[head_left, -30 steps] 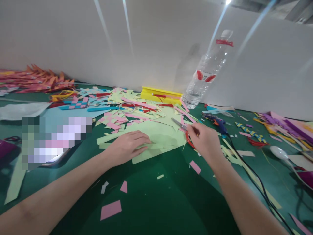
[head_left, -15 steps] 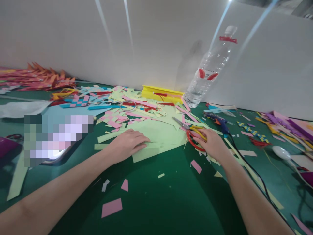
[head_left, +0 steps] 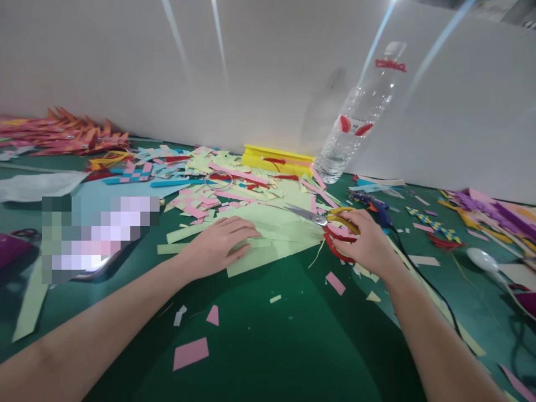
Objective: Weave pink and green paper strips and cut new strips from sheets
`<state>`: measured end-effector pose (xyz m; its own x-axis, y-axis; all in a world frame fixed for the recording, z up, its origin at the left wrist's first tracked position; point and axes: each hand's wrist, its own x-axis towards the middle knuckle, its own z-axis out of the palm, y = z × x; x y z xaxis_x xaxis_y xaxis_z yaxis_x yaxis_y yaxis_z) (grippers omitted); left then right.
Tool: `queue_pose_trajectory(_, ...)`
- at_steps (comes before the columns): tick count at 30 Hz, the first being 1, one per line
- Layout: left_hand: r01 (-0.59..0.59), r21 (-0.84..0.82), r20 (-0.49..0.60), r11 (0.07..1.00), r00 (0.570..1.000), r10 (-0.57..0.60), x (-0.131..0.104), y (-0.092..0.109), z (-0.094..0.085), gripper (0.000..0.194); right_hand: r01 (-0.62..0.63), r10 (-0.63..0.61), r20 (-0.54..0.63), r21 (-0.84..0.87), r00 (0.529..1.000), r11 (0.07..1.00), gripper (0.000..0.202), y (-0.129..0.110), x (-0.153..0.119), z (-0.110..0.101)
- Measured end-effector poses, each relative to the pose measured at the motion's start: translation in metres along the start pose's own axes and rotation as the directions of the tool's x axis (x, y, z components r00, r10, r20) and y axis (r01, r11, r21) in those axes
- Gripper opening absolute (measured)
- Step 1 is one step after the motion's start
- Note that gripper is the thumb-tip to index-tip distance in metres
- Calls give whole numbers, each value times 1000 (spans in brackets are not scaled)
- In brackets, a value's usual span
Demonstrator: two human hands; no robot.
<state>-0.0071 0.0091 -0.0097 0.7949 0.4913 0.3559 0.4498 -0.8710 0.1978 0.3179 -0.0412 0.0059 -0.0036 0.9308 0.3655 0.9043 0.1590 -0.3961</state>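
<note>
Several pale green sheets (head_left: 285,245) lie in front of me on the table. On their left part rests my left hand (head_left: 226,243), its fingers stretched to the right and the thumb apart from them; a narrow pale green strip (head_left: 171,249) runs beneath it. My right hand (head_left: 368,241) grips scissors (head_left: 307,215) by their red and yellow handles. The silver blades point left over the paper and look slightly parted. A thin pale strand (head_left: 317,254) hangs by the red handle.
Behind the sheets are heaped paper scraps (head_left: 201,167) and a yellow folded piece (head_left: 276,160). A plastic bottle (head_left: 355,128) stands by the wall. To the right is a glue gun (head_left: 372,205) with its cord; to the left, a blurred-out phone (head_left: 104,240). Pink scraps (head_left: 191,354) lie nearer.
The scissors have come up off the table side, their blades swung further left over the paper. My left thumb has spread away from its fingers.
</note>
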Motion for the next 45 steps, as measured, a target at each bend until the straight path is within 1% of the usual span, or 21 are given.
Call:
queue_pose_trajectory(3, -33, -28, 22, 999, 999, 33, -1, 2, 1, 28, 141, -141, 100, 7, 985, 990, 39, -2, -1, -2)
queue_pose_trajectory(5, -39, -30, 39, 999, 998, 40, -1, 2, 1, 30, 195, -191, 157, -8, 969, 981, 41, -2, -2, -3)
queue_pose_trajectory(8, -34, -32, 57, 999, 998, 36, -2, 1, 1, 31, 226, -212, 230, -39, 950, 973, 45, -2, -4, -6)
queue_pose_trajectory(13, -59, -41, 51, 997, 997, 61, -2, 2, 1, 30, 247, -234, 322, 0, 917, 969, 46, -3, -6, -7)
queue_pose_trajectory(16, -74, -62, 74, 995, 994, 78, -2, 3, 1, 31, 237, -226, 353, 13, 908, 971, 48, -5, -7, -5)
queue_pose_trajectory(20, -62, -72, 110, 996, 992, 69, 0, 3, 1, 33, 203, -192, 366, 8, 910, 979, 48, -8, -9, -2)
queue_pose_trajectory(25, -45, -63, 139, 997, 989, 54, 1, 2, 3, 35, 186, -178, 360, 12, 916, 983, 47, -12, -8, -2)
queue_pose_trajectory(31, -44, -64, 153, 997, 987, 53, 0, -1, 5, 36, 205, -201, 324, 21, 925, 979, 51, -13, -7, 0)
queue_pose_trajectory(35, -37, -64, 171, 997, 984, 48, 1, -1, 5, 37, 181, -174, 350, 12, 921, 983, 53, -10, -7, -1)
queue_pose_trajectory(39, -42, -75, 177, 996, 983, 55, 2, -1, 5, 38, 172, -168, 351, 19, 921, 985, 54, -9, -7, -3)
queue_pose_trajectory(43, -44, -83, 169, 996, 984, 57, 2, -2, 6, 37, 77, -97, 389, 68, 916, 995, 55, -11, -8, -5)
queue_pose_trajectory(45, -45, -79, 171, 996, 984, 58, 2, -2, 6, 36, 45, -86, 400, 111, 913, 993, 55, -12, -9, -6)
